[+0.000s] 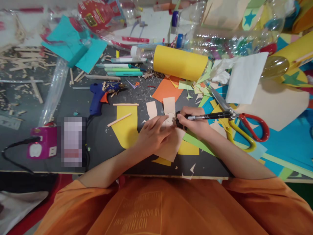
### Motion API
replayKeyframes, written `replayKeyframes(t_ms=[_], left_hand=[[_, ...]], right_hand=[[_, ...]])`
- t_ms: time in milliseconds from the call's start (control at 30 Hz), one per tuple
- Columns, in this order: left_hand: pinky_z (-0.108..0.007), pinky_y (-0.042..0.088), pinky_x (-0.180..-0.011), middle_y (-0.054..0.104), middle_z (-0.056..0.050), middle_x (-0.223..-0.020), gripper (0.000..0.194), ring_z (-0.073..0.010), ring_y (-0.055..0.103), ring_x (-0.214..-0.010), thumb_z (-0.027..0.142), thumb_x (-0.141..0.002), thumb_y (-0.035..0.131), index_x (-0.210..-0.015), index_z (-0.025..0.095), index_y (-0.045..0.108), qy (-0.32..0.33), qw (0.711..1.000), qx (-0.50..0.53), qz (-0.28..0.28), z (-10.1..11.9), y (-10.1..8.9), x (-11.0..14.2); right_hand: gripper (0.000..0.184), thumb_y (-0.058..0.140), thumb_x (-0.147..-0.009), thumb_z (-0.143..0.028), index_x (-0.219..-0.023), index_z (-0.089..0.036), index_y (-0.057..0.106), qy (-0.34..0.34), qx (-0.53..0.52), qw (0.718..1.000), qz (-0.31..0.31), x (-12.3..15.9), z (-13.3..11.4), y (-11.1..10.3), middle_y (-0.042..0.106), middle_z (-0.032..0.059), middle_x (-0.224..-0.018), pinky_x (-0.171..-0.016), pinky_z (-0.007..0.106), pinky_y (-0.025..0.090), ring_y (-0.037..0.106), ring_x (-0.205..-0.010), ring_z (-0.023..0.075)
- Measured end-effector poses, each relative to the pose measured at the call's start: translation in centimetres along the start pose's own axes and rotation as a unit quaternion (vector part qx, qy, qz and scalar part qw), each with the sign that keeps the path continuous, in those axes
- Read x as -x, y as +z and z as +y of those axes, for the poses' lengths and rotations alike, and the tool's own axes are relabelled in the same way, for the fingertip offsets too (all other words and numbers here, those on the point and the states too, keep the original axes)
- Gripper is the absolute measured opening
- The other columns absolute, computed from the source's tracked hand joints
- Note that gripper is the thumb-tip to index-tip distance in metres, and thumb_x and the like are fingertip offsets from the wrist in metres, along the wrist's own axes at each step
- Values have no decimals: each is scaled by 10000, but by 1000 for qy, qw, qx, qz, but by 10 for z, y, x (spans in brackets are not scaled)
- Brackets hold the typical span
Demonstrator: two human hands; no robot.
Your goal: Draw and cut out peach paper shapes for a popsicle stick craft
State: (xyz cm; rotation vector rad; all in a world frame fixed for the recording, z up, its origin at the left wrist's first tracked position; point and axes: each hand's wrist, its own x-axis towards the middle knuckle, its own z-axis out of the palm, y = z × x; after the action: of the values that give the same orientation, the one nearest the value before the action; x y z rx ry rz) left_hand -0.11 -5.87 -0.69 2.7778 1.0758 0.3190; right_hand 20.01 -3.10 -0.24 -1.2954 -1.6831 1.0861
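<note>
My right hand (193,120) grips a black pen (212,115), its tip at a small peach paper piece (169,104). A curved, circle-like outline is drawn on that piece. My left hand (154,132) lies with fingers stretched out over the paper, fingertips beside the outline. Under both hands is a larger peach sheet (168,148). Another small peach piece (152,109) lies just left of the first. Left of my left hand is a yellow paper shape (127,127) with a thin wooden stick (119,119) across it.
Red-and-yellow-handled scissors (234,115) lie beside my right forearm. A blue glue gun (96,96) rests at left, near a purple power adapter (42,143) and a blurred-out phone-like rectangle (72,140). A yellow paper-wrapped bottle (179,62), markers (123,74) and plastic bottles (227,39) lie behind.
</note>
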Motion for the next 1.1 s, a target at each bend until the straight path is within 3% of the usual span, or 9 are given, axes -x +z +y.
replayKeyframes(t_ms=[200,400,633,867,1100], left_hand=[[-387,452,-973,588,-107,-1352,367,-266,531,-1241,217,-941,520,-1292,270,614,3,1000,10,-10,-1,-2,-1],[-389,452,-961,602,-103,-1342,321,-265,548,-1219,244,-951,508,-1242,256,643,12,1000,-2,-16,-1,-2,-2],[-386,458,-937,622,-106,-1318,367,-265,562,-1206,231,-945,519,-1300,265,604,14,1000,-14,-8,-1,-2,-2],[-387,459,-931,611,-107,-1333,312,-265,562,-1200,256,-958,501,-1236,256,643,16,1000,-16,-6,-1,-3,-2],[-385,458,-918,628,-114,-1300,334,-269,574,-1184,229,-944,524,-1262,240,627,23,999,-16,16,0,-2,-2]], right_hand=[[270,545,-805,-278,-547,-214,501,16,9,998,-54,0,0,1,543,-22,-526,-484,261,323,447,-487,103],[350,520,-766,-243,-470,-230,335,31,-7,999,26,1,-1,0,435,-35,-448,-462,253,320,403,-455,102],[267,549,-774,-249,-520,-215,474,34,11,999,-25,1,2,3,502,-31,-487,-460,248,306,439,-472,103],[345,513,-762,-191,-483,-231,315,10,-26,999,46,1,-3,2,388,-52,-456,-458,252,293,366,-443,90],[319,533,-773,-208,-493,-221,383,8,-5,1000,-13,2,1,3,428,-50,-456,-447,243,282,385,-444,87]])
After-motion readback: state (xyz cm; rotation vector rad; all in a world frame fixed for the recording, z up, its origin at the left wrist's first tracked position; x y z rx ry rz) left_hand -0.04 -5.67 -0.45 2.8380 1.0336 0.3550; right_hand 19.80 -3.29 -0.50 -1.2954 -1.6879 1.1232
